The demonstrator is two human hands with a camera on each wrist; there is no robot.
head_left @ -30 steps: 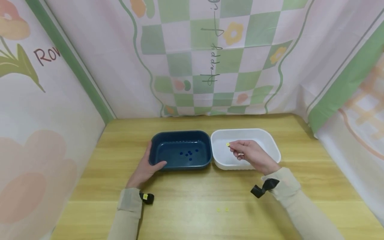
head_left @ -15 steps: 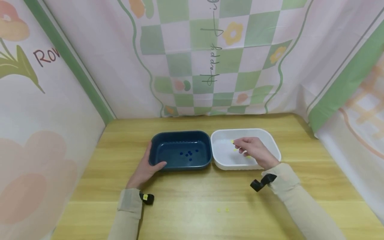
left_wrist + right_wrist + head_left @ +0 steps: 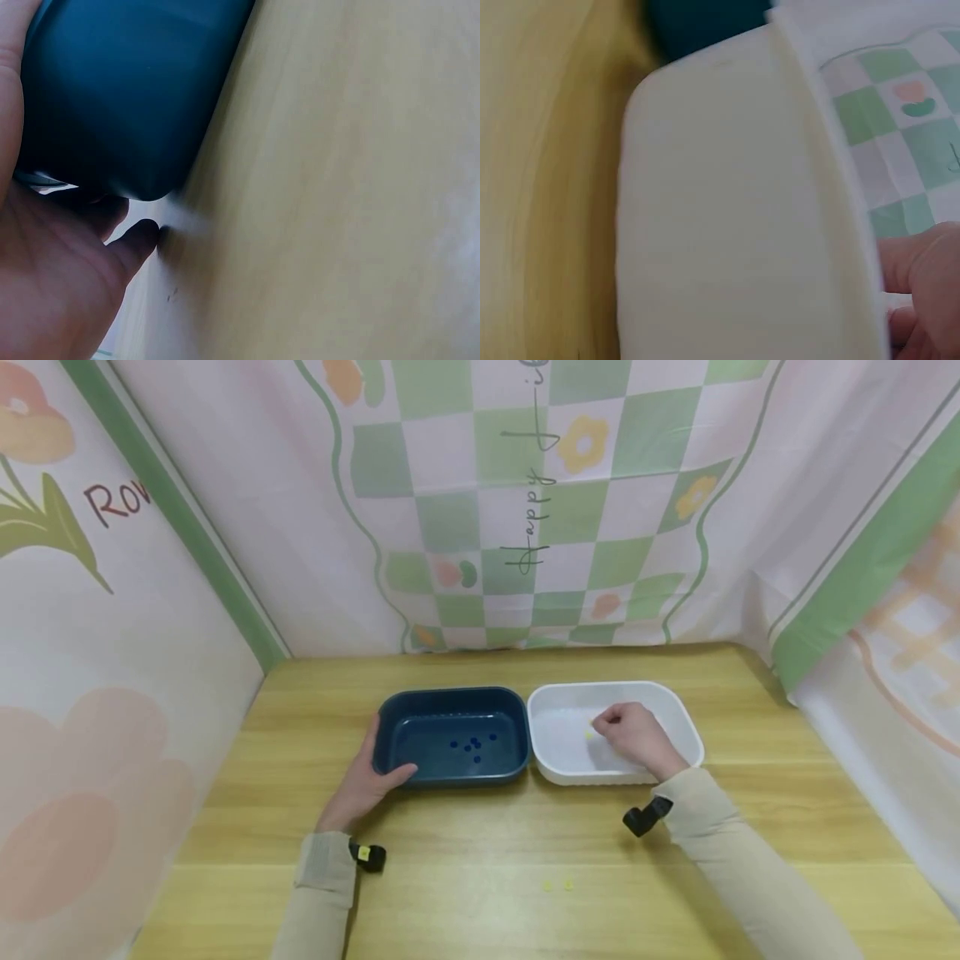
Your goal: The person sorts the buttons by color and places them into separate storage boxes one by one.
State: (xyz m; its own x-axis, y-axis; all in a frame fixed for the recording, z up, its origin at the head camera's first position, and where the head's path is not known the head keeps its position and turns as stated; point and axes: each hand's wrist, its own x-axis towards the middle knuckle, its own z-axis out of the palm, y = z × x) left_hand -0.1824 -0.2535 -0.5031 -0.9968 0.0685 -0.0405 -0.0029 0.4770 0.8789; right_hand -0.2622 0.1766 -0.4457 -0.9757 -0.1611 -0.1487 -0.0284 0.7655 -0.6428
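Note:
My left hand (image 3: 360, 787) holds the left end of a dark blue tray (image 3: 412, 778), its thumb along the front rim and its fingers against the left side. In the left wrist view, fingertips (image 3: 139, 240) show beside the tray's lower corner. Several small dark blue pieces (image 3: 475, 743) lie inside. My right hand (image 3: 637, 735) reaches into a white tray (image 3: 551, 760), thumb and fingertips pinching a small yellow piece (image 3: 591, 722). Another yellow piece (image 3: 588, 735) lies on the tray floor just below. In the right wrist view, the tray wall hides the fingertips.
Two small yellow pieces (image 3: 557, 885) lie on the wooden table (image 3: 465, 860) near the front. The trays stand side by side, rims nearly touching. A patterned curtain (image 3: 517, 602) hangs behind the table, with printed cloth on both sides.
My right hand, with the yellow piece, has moved slightly right and lower into the white tray, and its back has turned more upward. My left hand and the dark blue tray have stayed put.

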